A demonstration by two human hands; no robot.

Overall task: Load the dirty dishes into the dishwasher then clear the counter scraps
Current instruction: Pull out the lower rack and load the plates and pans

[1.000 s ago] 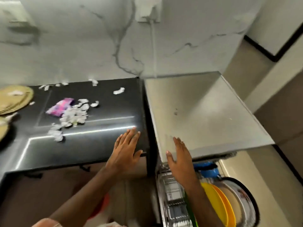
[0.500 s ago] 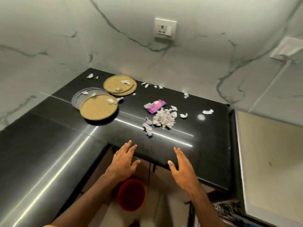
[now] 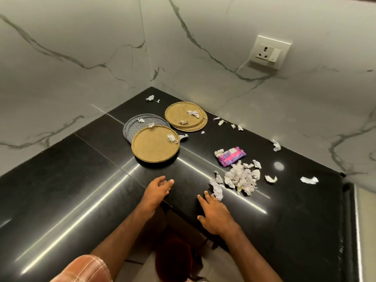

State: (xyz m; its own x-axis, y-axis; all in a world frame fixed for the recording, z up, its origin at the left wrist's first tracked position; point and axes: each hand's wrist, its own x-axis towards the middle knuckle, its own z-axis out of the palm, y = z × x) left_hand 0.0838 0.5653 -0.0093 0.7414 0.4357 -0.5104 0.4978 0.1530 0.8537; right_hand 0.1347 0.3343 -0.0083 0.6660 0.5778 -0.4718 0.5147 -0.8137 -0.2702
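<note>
On the black counter a gold plate lies partly over grey plates. A stack of gold plates sits behind them, with bits of paper on top. A pile of crumpled paper scraps and a purple wrapper lie to the right. My left hand hovers over the counter edge, fingers loosely curled, holding nothing. My right hand is spread flat, fingertips touching a paper scrap at the pile's near edge.
Loose paper scraps are scattered toward the marble wall. A wall socket is at the upper right. A red bin stands on the floor below the counter corner. The dishwasher's top edge shows at far right.
My view has swung left from the dishwasher to the counter corner. Both hands have moved forward over the counter edge; the right now reaches the scrap pile.
</note>
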